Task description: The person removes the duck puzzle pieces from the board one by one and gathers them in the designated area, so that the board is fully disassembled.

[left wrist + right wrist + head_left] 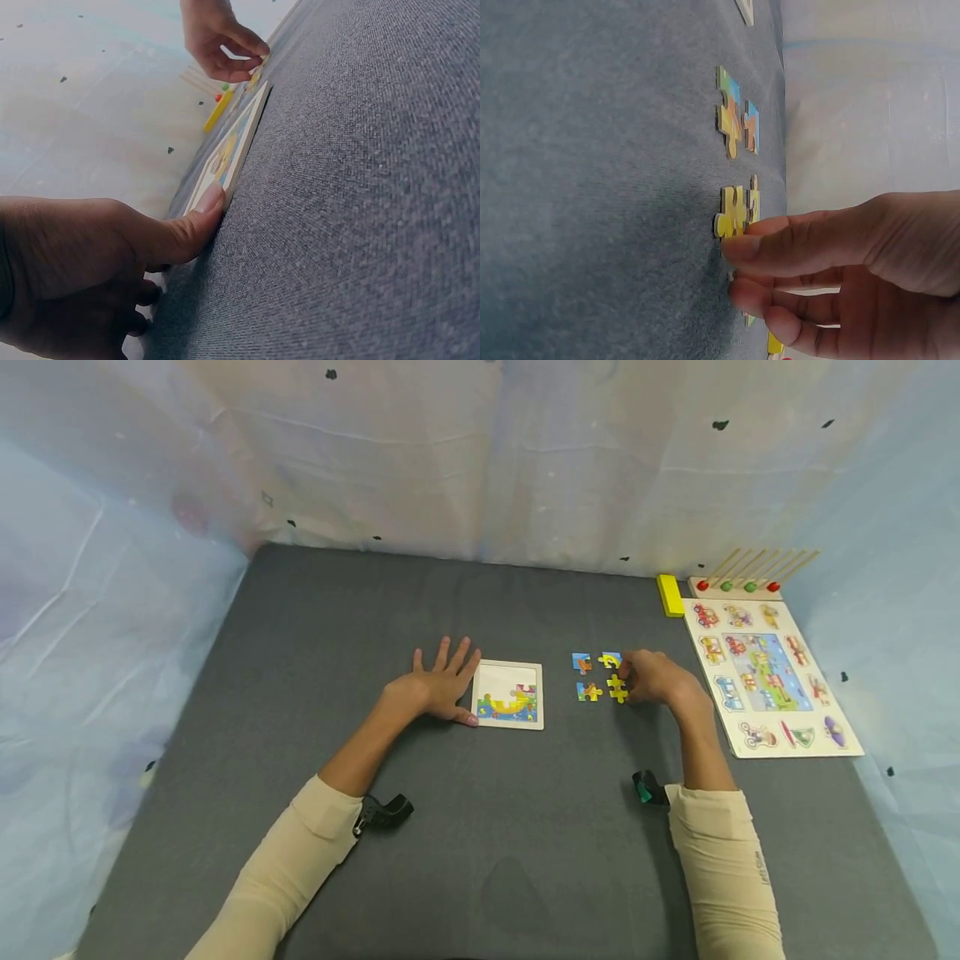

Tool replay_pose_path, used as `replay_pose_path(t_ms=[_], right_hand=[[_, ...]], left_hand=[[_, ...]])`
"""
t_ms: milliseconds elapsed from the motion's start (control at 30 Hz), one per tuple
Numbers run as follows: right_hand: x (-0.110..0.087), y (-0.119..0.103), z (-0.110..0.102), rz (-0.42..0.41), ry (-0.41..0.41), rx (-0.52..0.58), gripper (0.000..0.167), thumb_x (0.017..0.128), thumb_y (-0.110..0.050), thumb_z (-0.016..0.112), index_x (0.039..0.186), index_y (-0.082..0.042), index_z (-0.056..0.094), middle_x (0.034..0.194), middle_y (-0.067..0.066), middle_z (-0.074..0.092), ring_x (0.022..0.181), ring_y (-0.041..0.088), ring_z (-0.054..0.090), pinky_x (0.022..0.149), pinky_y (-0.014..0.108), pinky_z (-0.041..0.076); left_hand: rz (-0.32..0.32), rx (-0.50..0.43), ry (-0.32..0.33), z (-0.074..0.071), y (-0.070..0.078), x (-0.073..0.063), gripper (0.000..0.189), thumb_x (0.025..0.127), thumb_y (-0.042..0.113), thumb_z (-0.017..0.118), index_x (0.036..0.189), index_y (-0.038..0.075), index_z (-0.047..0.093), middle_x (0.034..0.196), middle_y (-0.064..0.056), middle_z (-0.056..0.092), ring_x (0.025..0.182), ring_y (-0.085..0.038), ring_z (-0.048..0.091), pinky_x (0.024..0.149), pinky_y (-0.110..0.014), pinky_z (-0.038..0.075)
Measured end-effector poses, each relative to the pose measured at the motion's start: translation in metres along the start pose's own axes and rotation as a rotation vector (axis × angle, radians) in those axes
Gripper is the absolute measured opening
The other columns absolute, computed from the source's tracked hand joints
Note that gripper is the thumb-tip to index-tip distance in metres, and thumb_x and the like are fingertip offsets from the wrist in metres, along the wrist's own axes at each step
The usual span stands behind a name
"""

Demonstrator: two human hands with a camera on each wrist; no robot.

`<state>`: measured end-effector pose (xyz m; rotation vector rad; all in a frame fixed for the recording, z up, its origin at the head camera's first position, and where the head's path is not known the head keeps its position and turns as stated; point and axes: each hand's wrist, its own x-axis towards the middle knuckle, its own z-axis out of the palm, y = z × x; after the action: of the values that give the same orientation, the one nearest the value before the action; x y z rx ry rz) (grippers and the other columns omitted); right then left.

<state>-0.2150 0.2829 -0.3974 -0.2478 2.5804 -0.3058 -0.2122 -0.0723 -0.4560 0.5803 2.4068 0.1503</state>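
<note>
A square wooden puzzle frame [507,665] lies flat on the table, its lower part and right side filled with colourful pieces. At its left edge rests my left hand [438,687], fingers spread, the thumb [202,210] touching the frame's near corner. To the right of the frame lie several loose jigsaw pieces, among them a blue-and-orange one [581,662] and a yellow one [617,691]. My right hand [654,677] is at the right side of these pieces. Its thumb [742,247] and curled fingers are low beside the yellow piece; the fingertips hide whether a piece is between them.
A large wooden picture board [821,727] lies on the right side of the grey table [480,860]. Behind it stand a yellow block [670,596] and a peg stand [738,589] with red and green beads. Plastic sheeting hangs around the table.
</note>
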Motion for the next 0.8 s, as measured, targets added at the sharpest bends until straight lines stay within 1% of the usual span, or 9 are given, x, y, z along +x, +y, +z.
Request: replay_pose_path(t_ms=[167,333,367,400,500,567,633,800], right_hand=[[-0.003,-0.003,-0.001,0.002,0.001,-0.01,0.034,0.087,-0.001,0.079,0.117,0.003,0.063,0.101,0.018,0.065,0.085,0.026,0.057,0.075,0.04,0.048],[-0.008,-0.01,-0.002,0.006,0.006,-0.029,0.038,0.09,-0.005,0.077,0.123,0.004,0.062,0.117,0.025,0.067,0.091,0.029,0.059,0.08,0.044,0.051],[-0.009,-0.012,-0.003,0.004,0.01,-0.033,0.038,0.091,-0.006,0.076,0.124,0.004,0.062,0.118,0.025,0.067,0.091,0.029,0.059,0.079,0.044,0.051],[-0.01,-0.015,-0.004,0.0,0.015,-0.035,0.038,0.091,-0.006,0.076,0.125,0.004,0.062,0.117,0.025,0.067,0.091,0.029,0.06,0.079,0.045,0.051],[-0.013,-0.024,-0.007,-0.03,0.035,-0.027,0.039,0.093,-0.007,0.075,0.128,0.005,0.062,0.107,0.021,0.068,0.087,0.027,0.06,0.076,0.043,0.051],[-0.015,-0.032,-0.01,-0.069,0.053,-0.015,0.038,0.094,-0.007,0.074,0.128,0.005,0.063,0.1,0.018,0.067,0.083,0.025,0.059,0.075,0.041,0.051],[-0.016,-0.041,-0.01,-0.112,0.07,0.002,0.036,0.094,-0.007,0.074,0.127,0.005,0.064,0.095,0.016,0.067,0.08,0.023,0.059,0.074,0.04,0.05],[-0.017,-0.065,-0.005,-0.232,0.071,0.036,0.032,0.095,-0.007,0.073,0.124,0.007,0.067,0.086,0.013,0.067,0.072,0.018,0.058,0.072,0.037,0.05]], left_hand=[[0.007,-0.005,0.0,0.001,-0.001,0.002,0.121,0.094,0.063,0.067,0.166,0.019,-0.021,0.169,-0.008,-0.037,0.156,-0.038,-0.036,0.124,-0.075,-0.009],[0.008,-0.013,-0.009,0.001,-0.002,0.002,0.121,0.094,0.062,0.067,0.166,0.019,-0.02,0.169,-0.008,-0.037,0.156,-0.039,-0.035,0.124,-0.075,-0.009],[0.009,-0.017,-0.011,0.001,-0.002,0.0,0.121,0.095,0.061,0.067,0.166,0.018,-0.02,0.17,-0.008,-0.037,0.157,-0.039,-0.035,0.124,-0.075,-0.01],[0.012,-0.022,-0.01,0.0,-0.002,-0.001,0.121,0.095,0.061,0.067,0.167,0.018,-0.019,0.17,-0.009,-0.036,0.157,-0.039,-0.035,0.123,-0.076,-0.01],[0.024,-0.032,0.001,-0.002,-0.001,-0.008,0.118,0.096,0.061,0.066,0.168,0.016,-0.016,0.171,-0.011,-0.033,0.158,-0.04,-0.032,0.123,-0.077,-0.009],[0.029,-0.033,0.011,-0.004,0.0,-0.012,0.117,0.096,0.06,0.066,0.168,0.014,-0.014,0.172,-0.012,-0.031,0.159,-0.041,-0.03,0.123,-0.077,-0.008],[0.031,-0.029,0.016,-0.006,0.002,-0.014,0.116,0.097,0.059,0.066,0.168,0.014,-0.013,0.172,-0.013,-0.03,0.159,-0.041,-0.029,0.123,-0.077,-0.007],[0.02,-0.011,-0.004,-0.003,0.0,-0.008,0.119,0.096,0.061,0.066,0.167,0.017,-0.018,0.17,-0.009,-0.035,0.158,-0.039,-0.033,0.124,-0.075,-0.009]])
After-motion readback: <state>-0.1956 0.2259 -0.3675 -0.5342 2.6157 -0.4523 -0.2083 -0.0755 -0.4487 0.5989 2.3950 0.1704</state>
